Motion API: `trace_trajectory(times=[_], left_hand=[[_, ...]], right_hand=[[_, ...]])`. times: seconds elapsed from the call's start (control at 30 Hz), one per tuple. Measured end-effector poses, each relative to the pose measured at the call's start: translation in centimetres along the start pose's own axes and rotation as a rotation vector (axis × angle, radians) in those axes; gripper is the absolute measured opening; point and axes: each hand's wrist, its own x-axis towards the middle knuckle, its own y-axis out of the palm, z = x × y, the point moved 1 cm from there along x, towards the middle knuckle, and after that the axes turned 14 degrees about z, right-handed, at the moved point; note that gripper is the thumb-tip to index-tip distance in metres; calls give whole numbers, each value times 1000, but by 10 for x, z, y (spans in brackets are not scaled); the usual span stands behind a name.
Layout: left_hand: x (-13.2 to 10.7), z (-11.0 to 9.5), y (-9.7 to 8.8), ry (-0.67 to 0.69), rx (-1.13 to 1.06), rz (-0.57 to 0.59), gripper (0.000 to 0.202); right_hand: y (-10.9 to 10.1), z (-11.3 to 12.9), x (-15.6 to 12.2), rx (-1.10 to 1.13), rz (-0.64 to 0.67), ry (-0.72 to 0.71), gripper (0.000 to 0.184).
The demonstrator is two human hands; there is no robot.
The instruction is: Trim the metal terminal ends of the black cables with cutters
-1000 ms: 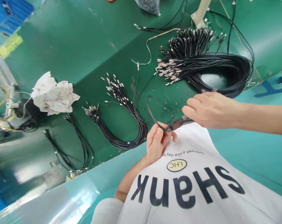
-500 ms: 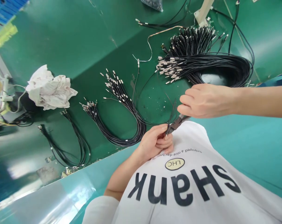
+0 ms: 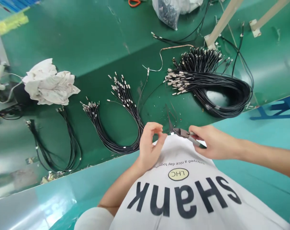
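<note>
My right hand is closed round a pair of small pliers whose jaws point left, just above my white shirt. My left hand sits a little left of the jaws, thumb and forefinger curled in a pinch; anything between them is too small to make out. A thin black wire rises from the pliers' jaws toward the green table. Beyond the hands lie bundles of black wires with metal terminals: a middle bundle, a large coiled bundle at the right, and a small bundle at the left.
A crumpled white cloth lies at the left. A clear bag of dark parts sits at the far edge. Two pale wooden struts stand at the upper right. A loose bare wire lies between bundles.
My right hand has dropped lower and nearer my chest with the pliers. My left hand has loosened from the jaws and now sits apart from them. The wire loop has gone.
</note>
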Motion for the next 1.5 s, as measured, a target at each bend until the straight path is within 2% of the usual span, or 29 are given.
trace_trajectory(times=[0.1, 0.17, 0.23, 0.33, 0.4, 0.53, 0.73, 0.83, 0.9, 1.07, 1.17, 1.3, 1.5], left_hand=[[6, 2, 3, 266, 336, -51, 42], [12, 1, 4, 329, 395, -34, 43], [16, -3, 3, 332, 370, -13, 37], [16, -9, 2, 234, 252, 7, 28], [14, -11, 3, 147, 160, 25, 23], [10, -12, 7, -41, -104, 79, 15], [14, -13, 12, -232, -593, 122, 21], [18, -17, 11, -266, -733, 145, 24], [20, -21, 9, -288, -805, 163, 24], [19, -29, 3, -344, -917, 194, 22], [17, -34, 1, -347, -923, 196, 21], [18, -38, -1, -357, -930, 248, 25], [17, -34, -4, -377, -970, 318, 26]], right_hand=[[3, 7, -2, 146, 41, -13, 23], [3, 10, -3, 213, 73, -16, 22], [3, 11, -4, 287, 121, -16, 21], [5, 10, -4, 399, 208, -25, 19], [6, 11, -3, 391, 212, -29, 18], [6, 13, -3, 128, 19, 20, 17], [-3, 7, 0, -486, -285, 141, 8], [-8, 5, 4, -559, -352, 140, 6], [-8, 7, 5, -393, -313, 102, 10], [1, 16, 7, 331, 20, -91, 18], [6, 15, 8, 646, 158, -173, 21], [6, 10, 11, 843, 279, -285, 25], [11, -1, 15, 914, 361, -387, 26]])
